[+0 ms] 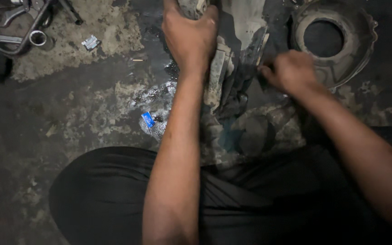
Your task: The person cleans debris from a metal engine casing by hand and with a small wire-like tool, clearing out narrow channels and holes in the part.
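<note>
My left hand (190, 36) is clamped around the top of a grimy metal casting (218, 72) that stands on the oily floor in front of my knees. My right hand (291, 70) is closed against the dark right side of that same part, fingers pinched on something small that I cannot make out. The casting is pale grey on its left edge and black with grease on the right. Its lower end is hidden behind my forearms and dark trousers.
A round metal housing (336, 68) with a large hole lies at the upper right. Tools and a socket (39, 38) sit in the upper left corner. A small blue scrap (148, 120) and a crumpled wrapper (90, 42) lie on the stained concrete floor.
</note>
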